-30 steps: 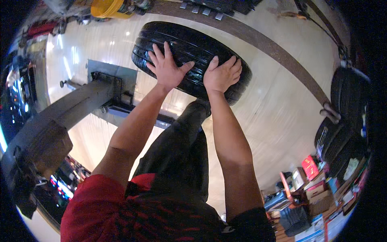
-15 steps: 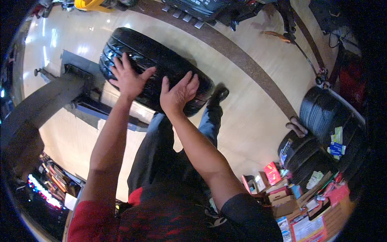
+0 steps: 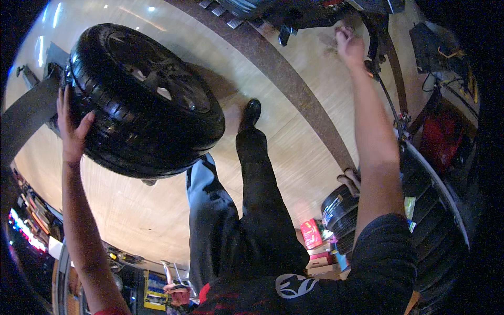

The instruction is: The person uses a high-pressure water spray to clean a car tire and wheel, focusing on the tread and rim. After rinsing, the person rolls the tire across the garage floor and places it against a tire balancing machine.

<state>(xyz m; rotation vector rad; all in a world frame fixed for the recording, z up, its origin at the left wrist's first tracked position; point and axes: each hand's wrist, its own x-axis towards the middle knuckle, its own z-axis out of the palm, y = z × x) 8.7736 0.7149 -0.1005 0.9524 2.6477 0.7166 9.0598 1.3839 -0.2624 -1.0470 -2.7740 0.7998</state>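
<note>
A large black tire (image 3: 126, 123) on a dark spoked wheel rim (image 3: 163, 79) stands tilted in front of me, left of centre, its rim face turned up and away. Against the tread at its left edge lies my left hand (image 3: 73, 126), fingers stretched and thumb apart. My right hand (image 3: 350, 47) is off the tire, held out at the upper right near a dark stand (image 3: 379, 47). Its fingers look bent but smeared by motion, so I cannot make out whether they hold anything.
Dark machinery (image 3: 315, 16) stands at the far edge. Several tires (image 3: 430, 226) fill the right side, with small boxes (image 3: 320, 257) beside them. A dark curved beam (image 3: 31, 113) is at the left. A brown strip (image 3: 294, 84) crosses the pale floor.
The tire has shifted left and turned, so its rim face now shows. My right hand has left the tire and swung to the upper right; my left hand stays on the tread.
</note>
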